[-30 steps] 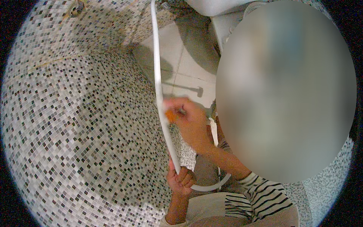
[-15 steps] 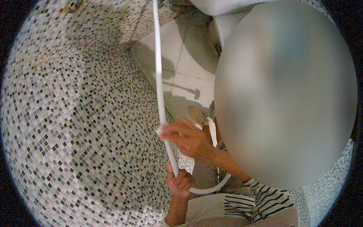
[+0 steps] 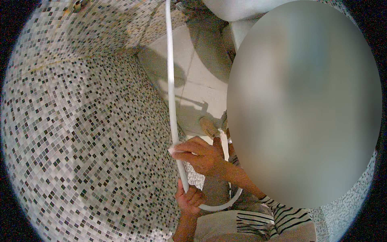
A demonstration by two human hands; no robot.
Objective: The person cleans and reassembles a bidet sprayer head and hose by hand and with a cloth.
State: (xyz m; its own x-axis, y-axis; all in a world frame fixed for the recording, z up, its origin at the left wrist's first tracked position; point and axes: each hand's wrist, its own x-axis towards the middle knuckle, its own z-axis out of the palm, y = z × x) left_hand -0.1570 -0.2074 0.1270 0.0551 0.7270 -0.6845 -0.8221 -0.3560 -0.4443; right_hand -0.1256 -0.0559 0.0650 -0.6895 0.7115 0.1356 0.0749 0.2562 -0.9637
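Note:
A long white hose (image 3: 171, 80) runs down from the top of the view and bends into a curve near my lap. My left hand (image 3: 188, 198) is closed around it just above that bend. Higher up, my right hand (image 3: 198, 155) has its fingers pressed together against the hose. A small white piece (image 3: 172, 150), perhaps cloth or tissue, pokes out at its fingertips. What the piece is made of is too small to tell.
A mosaic-tiled wall (image 3: 117, 137) rises close on the left. Beige floor tiles (image 3: 199, 84) carry shadows, and a tan shoe (image 3: 209, 127) stands there. A white rounded fixture (image 3: 234, 8) is at the top. A metal fitting (image 3: 79, 5) sticks out at upper left. A blurred oval covers the right.
My right hand has slid a little down the hose, nearer to my left hand. My left hand keeps its grip, sitting slightly lower in the view.

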